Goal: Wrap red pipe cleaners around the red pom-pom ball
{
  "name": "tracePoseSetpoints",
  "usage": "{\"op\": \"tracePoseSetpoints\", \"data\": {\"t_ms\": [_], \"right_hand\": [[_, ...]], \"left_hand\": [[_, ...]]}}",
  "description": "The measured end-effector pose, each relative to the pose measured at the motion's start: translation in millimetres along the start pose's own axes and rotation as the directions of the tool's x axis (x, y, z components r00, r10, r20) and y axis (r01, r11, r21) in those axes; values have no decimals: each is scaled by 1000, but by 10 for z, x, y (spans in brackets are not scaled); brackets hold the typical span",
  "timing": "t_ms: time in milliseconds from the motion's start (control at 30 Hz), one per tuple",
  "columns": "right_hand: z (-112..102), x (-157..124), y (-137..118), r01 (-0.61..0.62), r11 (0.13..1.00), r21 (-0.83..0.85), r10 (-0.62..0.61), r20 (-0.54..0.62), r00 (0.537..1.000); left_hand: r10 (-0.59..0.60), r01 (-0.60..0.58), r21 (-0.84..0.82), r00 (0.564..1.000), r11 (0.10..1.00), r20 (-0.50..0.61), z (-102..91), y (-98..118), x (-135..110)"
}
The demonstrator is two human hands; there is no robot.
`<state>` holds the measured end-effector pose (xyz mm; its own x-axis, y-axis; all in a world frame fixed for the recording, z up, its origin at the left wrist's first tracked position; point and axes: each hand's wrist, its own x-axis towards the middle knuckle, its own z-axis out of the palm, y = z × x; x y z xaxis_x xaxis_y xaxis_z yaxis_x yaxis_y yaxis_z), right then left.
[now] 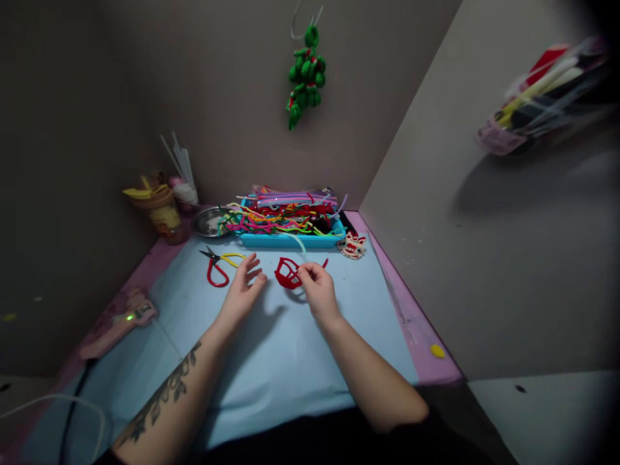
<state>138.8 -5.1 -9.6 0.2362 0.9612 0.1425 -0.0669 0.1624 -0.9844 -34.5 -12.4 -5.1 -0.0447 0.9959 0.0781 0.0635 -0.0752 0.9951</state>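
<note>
My right hand (317,290) pinches a red pipe-cleaner shape (287,274), bent into an open frame with several loops, a little above the light blue cloth (271,361). One red end sticks out on the far side of the fingers. To the left, my left hand (246,285) is held with its fingers apart and nothing in them; it is apart from the red shape. Close by that hand lie scissors (217,263) with one red and one yellow handle, their blades pointing up and left.
Behind the hands stands a blue tray (290,241) heaped with colourful pipe cleaners. A small decorated face piece (352,246) sits at its right, a metal dish (210,223) at its left. A pink glue gun (121,326) lies left. Grey walls enclose the table.
</note>
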Motion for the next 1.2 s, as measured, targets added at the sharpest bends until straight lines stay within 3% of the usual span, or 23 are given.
{"op": "tracePoseSetpoints", "data": {"t_ms": [67, 133, 233, 367, 500, 600, 767, 867, 933, 1033, 1133, 1200], "right_hand": [[37, 10, 43, -103, 984, 146, 105, -4, 994], [79, -3, 70, -148, 968, 203, 146, 26, 989], [125, -54, 63, -234, 933, 273, 209, 119, 971], [128, -116, -2, -354, 869, 347, 264, 280, 923], [78, -114, -58, -474, 774, 419, 313, 397, 863], [47, -104, -93, -476, 779, 407, 311, 408, 858], [24, -106, -126, -445, 818, 364, 299, 392, 870], [14, -88, -95, -461, 818, 344, 333, 369, 867], [13, -70, -60, -491, 787, 374, 362, 365, 858], [29, -55, -15, -555, 692, 462, 412, 379, 829], [56, -63, 5, -616, 596, 515, 457, 414, 787], [73, -76, 9, -633, 575, 518, 458, 437, 774]], "left_hand": [[-94, 103, -107, 991, 989, 92, 95, -10, -39], [-89, 108, -134, 986, 985, 141, 193, -3, -90], [-55, 67, -117, 994, 991, 97, 278, 6, -139], [-36, 40, -94, 998, 995, 45, 235, -26, -108], [-67, 90, -180, 989, 980, 132, 127, -30, -53], [-74, 113, -174, 974, 978, 215, 77, 18, -50], [-24, 28, -15, 972, 999, 233, 32, 88, -60], [-61, 87, -118, 976, 989, 210, 22, 103, -52], [-131, 177, -288, 977, 941, 170, 31, 104, -44], [-286, 334, -539, 942, 773, 174, 66, 84, -24], [-369, 441, -649, 894, 620, 255, 101, 38, 12], [-408, 439, -700, 884, 563, 227, 109, 8, 42]]}}
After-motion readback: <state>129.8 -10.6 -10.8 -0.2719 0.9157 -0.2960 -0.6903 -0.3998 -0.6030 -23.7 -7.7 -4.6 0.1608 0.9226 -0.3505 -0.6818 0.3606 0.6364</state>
